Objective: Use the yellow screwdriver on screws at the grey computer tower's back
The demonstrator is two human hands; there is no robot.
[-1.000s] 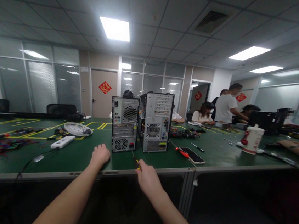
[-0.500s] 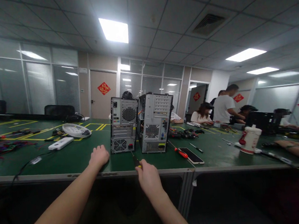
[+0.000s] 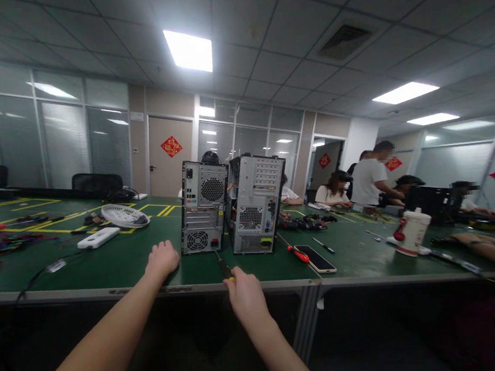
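Two computer towers stand upright side by side on the green table (image 3: 76,280), their rear panels facing me. The left tower (image 3: 202,220) is slimmer, and the right tower (image 3: 254,208) is a little wider. My right hand (image 3: 244,286) is closed round a screwdriver (image 3: 225,268) with a dark and yellow handle, its shaft pointing up at the lower edge of the left tower. My left hand (image 3: 164,259) rests on the table left of that tower, fingers curled; whether it holds anything is hidden.
A red-handled screwdriver (image 3: 298,254), a phone (image 3: 316,259) and a white cup (image 3: 413,232) lie or stand rightward. Leftward are a white power strip (image 3: 99,238), a round white basket (image 3: 125,215) and bundled wires (image 3: 1,242). Other people sit and stand at the right.
The view has shifted very slightly. Both hands and the screwdriver stay in nearly the same places.
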